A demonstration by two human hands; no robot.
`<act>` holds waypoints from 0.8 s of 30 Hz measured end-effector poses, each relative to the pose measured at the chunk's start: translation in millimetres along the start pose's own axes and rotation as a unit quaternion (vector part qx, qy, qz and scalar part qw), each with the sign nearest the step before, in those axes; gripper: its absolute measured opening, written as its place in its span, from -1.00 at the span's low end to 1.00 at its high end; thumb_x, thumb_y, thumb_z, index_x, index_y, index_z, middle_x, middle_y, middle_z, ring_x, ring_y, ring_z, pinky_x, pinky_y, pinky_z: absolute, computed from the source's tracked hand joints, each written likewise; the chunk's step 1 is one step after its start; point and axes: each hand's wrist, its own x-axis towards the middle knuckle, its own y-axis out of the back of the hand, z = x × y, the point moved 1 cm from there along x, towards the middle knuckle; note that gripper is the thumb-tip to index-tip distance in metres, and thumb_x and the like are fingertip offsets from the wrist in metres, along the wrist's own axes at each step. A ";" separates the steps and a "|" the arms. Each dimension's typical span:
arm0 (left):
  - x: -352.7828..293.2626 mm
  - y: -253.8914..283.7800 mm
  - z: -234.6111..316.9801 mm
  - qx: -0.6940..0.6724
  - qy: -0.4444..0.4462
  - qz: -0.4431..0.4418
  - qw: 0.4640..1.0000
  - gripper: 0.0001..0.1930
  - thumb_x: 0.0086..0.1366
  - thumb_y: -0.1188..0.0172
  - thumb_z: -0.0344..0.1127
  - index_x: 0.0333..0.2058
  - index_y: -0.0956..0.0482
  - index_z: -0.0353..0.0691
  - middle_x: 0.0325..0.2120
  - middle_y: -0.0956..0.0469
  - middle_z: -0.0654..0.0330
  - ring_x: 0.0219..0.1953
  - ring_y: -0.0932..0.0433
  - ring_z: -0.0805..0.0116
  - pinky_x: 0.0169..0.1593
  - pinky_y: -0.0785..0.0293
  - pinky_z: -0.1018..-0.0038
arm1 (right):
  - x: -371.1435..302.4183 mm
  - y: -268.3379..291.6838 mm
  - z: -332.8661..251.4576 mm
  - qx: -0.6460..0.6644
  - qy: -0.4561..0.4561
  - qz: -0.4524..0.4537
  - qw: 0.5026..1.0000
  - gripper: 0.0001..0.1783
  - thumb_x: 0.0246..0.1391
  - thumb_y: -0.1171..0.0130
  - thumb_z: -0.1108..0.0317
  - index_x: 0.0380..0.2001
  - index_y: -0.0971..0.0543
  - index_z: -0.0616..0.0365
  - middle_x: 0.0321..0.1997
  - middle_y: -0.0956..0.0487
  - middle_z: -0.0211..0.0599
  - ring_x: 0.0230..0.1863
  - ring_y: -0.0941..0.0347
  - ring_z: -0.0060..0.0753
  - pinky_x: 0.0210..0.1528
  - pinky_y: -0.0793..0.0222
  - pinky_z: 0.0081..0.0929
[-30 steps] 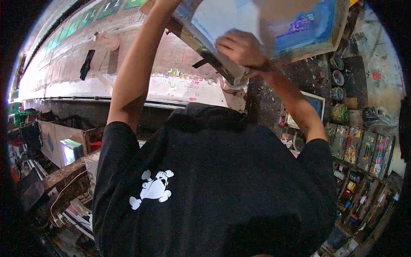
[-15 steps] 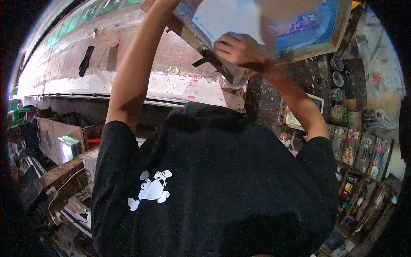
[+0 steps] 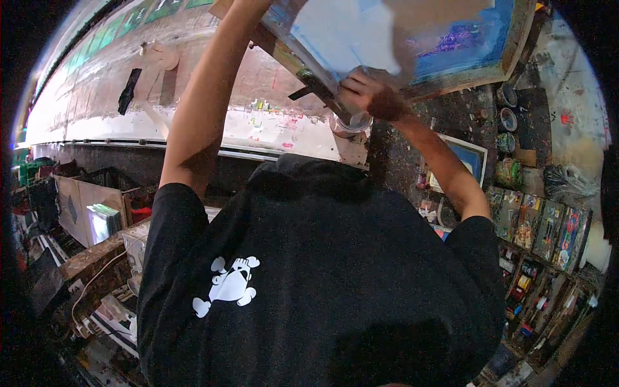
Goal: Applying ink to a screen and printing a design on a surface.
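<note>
A wooden-framed printing screen (image 3: 361, 42) with white and blue mesh and purple smears is tilted at the top, partly cut off. My right hand (image 3: 366, 93) is closed against its mesh, near the lower corner, with its fingers bent and pressed together; what they hold, if anything, is hidden. Just under that corner is a clear round tub (image 3: 351, 124) on the work table's edge. My left arm (image 3: 200, 109) reaches up to the screen's left side, where the hand leaves the picture, so its fingers do not show.
A long paint-stained table (image 3: 193, 71) runs along the left, with a black strip (image 3: 130, 91) on it. To the right, paint cans (image 3: 508, 143) stand in a row beside a smaller frame (image 3: 467, 158). Crates (image 3: 535, 222) hold tools and bottles. A cardboard box (image 3: 90, 209) sits lower left.
My right hand has slid a little to the right and down across the screen's mesh. My left arm and the screen look almost unmoved.
</note>
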 end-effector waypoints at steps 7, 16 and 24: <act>-4.6 -1.6 13.4 0.012 -0.002 -0.009 1.000 -0.54 0.11 -0.42 -0.09 -0.58 -0.30 -0.22 -0.76 -0.29 0.31 -0.67 -0.22 0.57 -0.63 -0.18 0.50 | 43.5 40.4 0.2 -0.086 0.004 0.071 0.994 -0.67 -0.18 -0.22 0.36 -0.23 -0.60 0.10 -0.19 -0.54 -0.39 -0.04 -0.46 -0.33 -0.02 -0.47 -0.41; 7.2 0.2 -56.5 0.068 -0.057 -0.023 0.996 -0.60 0.17 -0.36 -0.01 -0.31 -0.65 -0.29 -0.44 -0.66 0.24 -0.37 -0.58 0.50 -0.23 -0.49 0.54 | -6.1 -24.0 -3.1 -0.069 0.014 0.084 0.994 -0.84 -0.21 -0.25 0.37 -0.45 -0.54 0.07 -0.23 -0.51 -0.40 -0.07 -0.45 -0.38 -0.08 -0.53 -0.42; 7.8 -11.6 -19.1 0.112 -0.018 -0.035 0.993 -0.59 0.08 -0.46 -0.03 -0.54 -0.62 -0.32 -0.63 -0.53 0.38 -0.52 -0.42 0.67 -0.35 -0.37 0.66 | -16.3 -1.9 -18.3 -0.082 -0.059 0.057 0.993 -0.85 -0.20 -0.20 0.33 -0.47 -0.52 0.05 -0.28 -0.49 -0.42 -0.06 -0.46 -0.38 -0.13 -0.50 -0.46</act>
